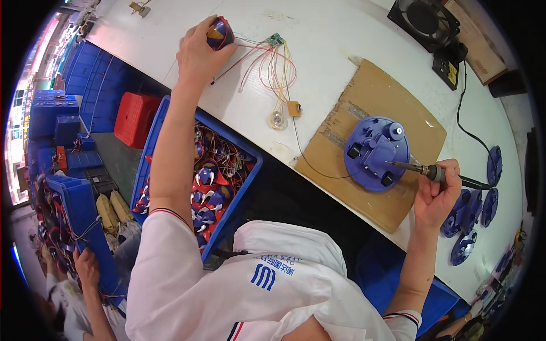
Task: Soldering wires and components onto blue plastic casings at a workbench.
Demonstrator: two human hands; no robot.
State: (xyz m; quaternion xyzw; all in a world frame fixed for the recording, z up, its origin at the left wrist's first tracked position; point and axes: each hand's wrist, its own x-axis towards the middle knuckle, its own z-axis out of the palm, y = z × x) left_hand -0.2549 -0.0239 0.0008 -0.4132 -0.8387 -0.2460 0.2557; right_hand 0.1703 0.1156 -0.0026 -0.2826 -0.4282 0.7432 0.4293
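At the far left of the table, my left hand (199,54) grips a rounded blue, red and yellow plastic part (219,34). Wires run from beside it to a small green circuit board (276,39). Loops of red and yellow wire (277,74) lead on to a round speaker (277,119) and a small tan board (293,108). My right hand (437,193) is closed around a soldering iron (433,172). The iron's tip lies over or close to a purple-blue oval plastic base (372,162) with black wheels; contact cannot be made out. A thin wire reaches the base's left side.
Brown cardboard (324,153) lies under the base. A blue crate (255,165) of wired coloured parts stands below the table edge. Several purple-blue bases (465,245) sit at right; a black fan (424,18) is at the back. Another person's hand (87,266) is at lower left.
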